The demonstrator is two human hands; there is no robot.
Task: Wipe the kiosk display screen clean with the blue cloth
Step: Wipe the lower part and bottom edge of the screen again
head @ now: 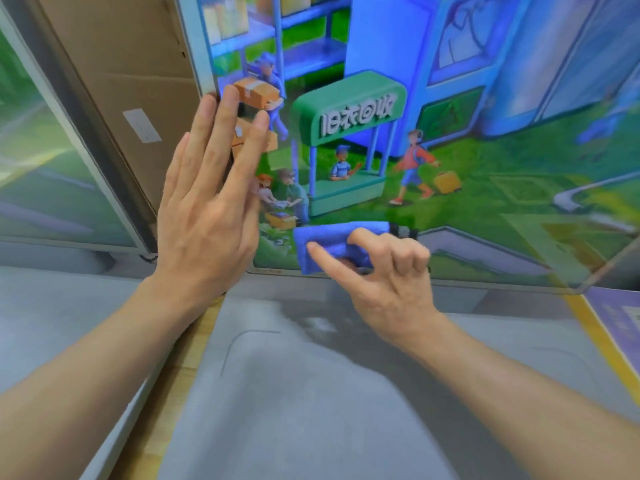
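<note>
The right hand (388, 268) grips the folded blue cloth (332, 245) and presses it against the lower edge of the kiosk display screen (450, 116), near its left corner. The left hand (207, 202) is open, fingers spread flat on the screen's left edge, beside a cardboard box (131, 64) farther left.

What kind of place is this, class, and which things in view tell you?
Probably a storeroom or display setup area: a lit kiosk screen leans beside a second screen, with a cardboard box standing between them on grey sheeting.
</note>
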